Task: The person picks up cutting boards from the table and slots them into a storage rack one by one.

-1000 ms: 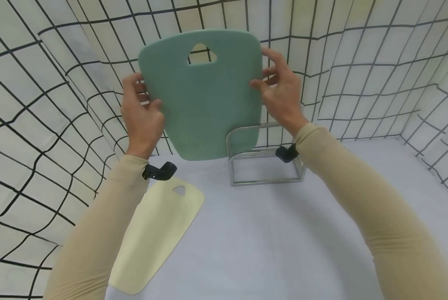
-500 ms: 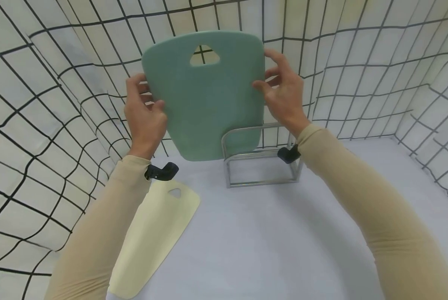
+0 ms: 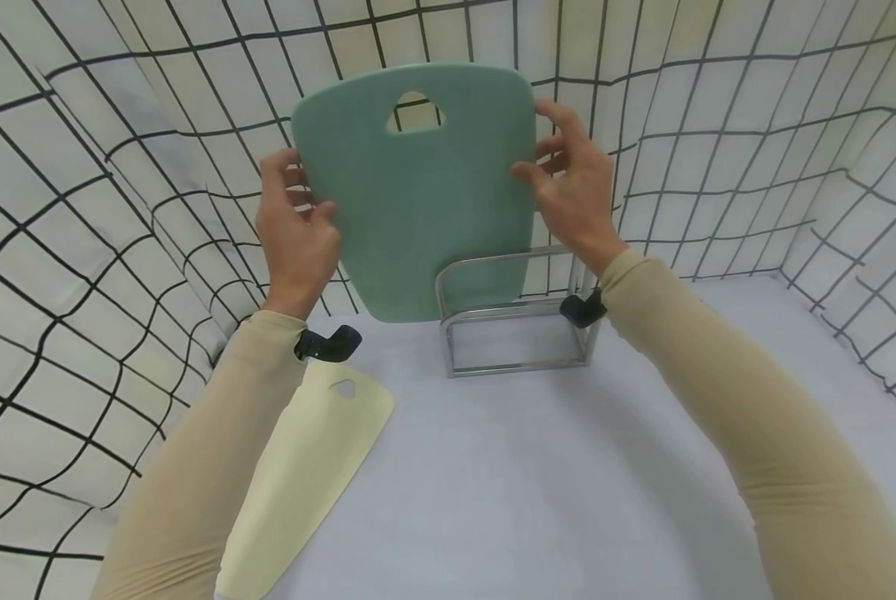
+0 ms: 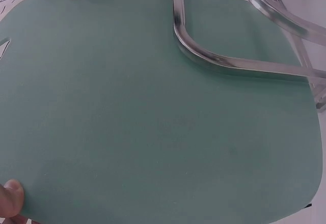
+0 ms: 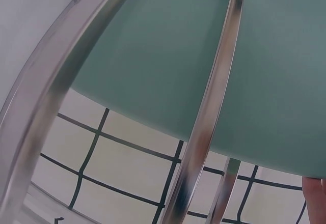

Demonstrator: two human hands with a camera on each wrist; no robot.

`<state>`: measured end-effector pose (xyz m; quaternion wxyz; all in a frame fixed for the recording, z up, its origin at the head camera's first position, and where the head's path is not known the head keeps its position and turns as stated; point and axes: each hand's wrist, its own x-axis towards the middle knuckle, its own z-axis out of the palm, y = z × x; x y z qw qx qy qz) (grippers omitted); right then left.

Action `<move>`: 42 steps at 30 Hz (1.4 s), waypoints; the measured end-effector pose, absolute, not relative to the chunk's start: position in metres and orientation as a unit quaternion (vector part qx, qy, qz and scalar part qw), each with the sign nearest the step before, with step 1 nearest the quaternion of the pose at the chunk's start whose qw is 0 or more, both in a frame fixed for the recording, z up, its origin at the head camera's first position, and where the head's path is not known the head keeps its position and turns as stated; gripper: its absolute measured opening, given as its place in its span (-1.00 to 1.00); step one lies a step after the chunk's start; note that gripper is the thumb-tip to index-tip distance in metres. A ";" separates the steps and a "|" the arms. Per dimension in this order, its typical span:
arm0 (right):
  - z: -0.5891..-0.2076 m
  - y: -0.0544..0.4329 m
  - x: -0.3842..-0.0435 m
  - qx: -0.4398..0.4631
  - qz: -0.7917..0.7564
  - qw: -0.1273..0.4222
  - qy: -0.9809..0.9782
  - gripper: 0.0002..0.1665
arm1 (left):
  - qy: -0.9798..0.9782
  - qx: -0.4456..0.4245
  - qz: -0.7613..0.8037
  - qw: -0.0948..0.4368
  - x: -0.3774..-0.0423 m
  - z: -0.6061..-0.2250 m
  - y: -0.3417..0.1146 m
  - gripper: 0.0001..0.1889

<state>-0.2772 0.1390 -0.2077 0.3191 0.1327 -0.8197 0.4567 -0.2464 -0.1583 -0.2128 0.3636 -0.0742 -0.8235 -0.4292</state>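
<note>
A green cutting board (image 3: pixel 425 192) with a handle hole near its top edge is held upright between both hands. My left hand (image 3: pixel 296 237) grips its left edge, thumb on the near face and fingers behind. On the opposite edge my right hand (image 3: pixel 573 183) pinches the board the same way. The board's lower right part stands behind the front loop of a metal rack (image 3: pixel 523 367), as the left wrist view also shows. In the right wrist view the rack's bars cross in front of the board (image 5: pixel 153 46).
A pale yellow cutting board (image 3: pixel 316 467) lies flat on the white surface (image 3: pixel 508 483), partly under the left forearm. Dark wire grid panels (image 3: pixel 718 150) rise at the back and both sides, close behind the green board.
The head view has shifted slightly, so rack and yellow board appear further left and the hands further right. The green board covers more of the rack's width; both hands keep their hold.
</note>
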 end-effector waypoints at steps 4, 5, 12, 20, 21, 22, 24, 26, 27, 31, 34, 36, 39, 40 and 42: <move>-0.208 0.142 -0.278 0.132 0.455 0.325 -0.819 -0.28 | -0.823 -0.079 -0.427 0.365 -0.247 -0.213 -0.155 -0.43; -0.209 0.143 -0.278 0.133 0.456 0.325 -0.818 -0.29 | -0.824 -0.079 -0.428 0.364 -0.247 -0.213 -0.155 -0.43; -0.209 0.147 -0.277 0.134 0.454 0.324 -0.819 -0.29 | -0.824 -0.087 -0.428 0.361 -0.249 -0.214 -0.151 -0.42; -0.209 0.154 -0.276 0.132 0.457 0.324 -0.818 -0.29 | -0.823 -0.097 -0.432 0.356 -0.252 -0.215 -0.145 -0.42; -0.209 0.156 -0.276 0.131 0.457 0.324 -0.818 -0.29 | -0.822 -0.098 -0.436 0.354 -0.252 -0.215 -0.144 -0.42; -0.209 0.157 -0.276 0.131 0.456 0.326 -0.818 -0.29 | -0.821 -0.099 -0.438 0.353 -0.253 -0.215 -0.143 -0.42; -0.208 0.159 -0.276 0.130 0.455 0.328 -0.817 -0.30 | -0.821 -0.100 -0.440 0.349 -0.254 -0.215 -0.140 -0.42; -0.208 0.161 -0.276 0.130 0.457 0.329 -0.816 -0.30 | -0.822 -0.101 -0.441 0.347 -0.254 -0.215 -0.138 -0.42; -0.208 0.162 -0.276 0.129 0.458 0.329 -0.816 -0.30 | -0.822 -0.102 -0.440 0.347 -0.255 -0.215 -0.137 -0.42; -0.209 0.166 -0.277 0.127 0.455 0.330 -0.817 -0.30 | -0.823 -0.104 -0.439 0.346 -0.256 -0.216 -0.132 -0.44; -0.208 0.169 -0.277 0.122 0.446 0.331 -0.823 -0.31 | -0.822 -0.107 -0.441 0.344 -0.258 -0.217 -0.129 -0.43; -0.209 0.171 -0.276 0.119 0.443 0.332 -0.824 -0.32 | -0.822 -0.109 -0.440 0.344 -0.258 -0.218 -0.127 -0.43; -0.210 0.174 -0.276 0.116 0.445 0.331 -0.824 -0.32 | -0.823 -0.113 -0.438 0.344 -0.260 -0.218 -0.125 -0.42; -0.210 0.175 -0.276 0.116 0.447 0.331 -0.823 -0.32 | -0.823 -0.113 -0.437 0.344 -0.260 -0.218 -0.125 -0.42; -0.211 0.177 -0.276 0.116 0.452 0.330 -0.820 -0.32 | -0.822 -0.115 -0.439 0.344 -0.261 -0.219 -0.123 -0.42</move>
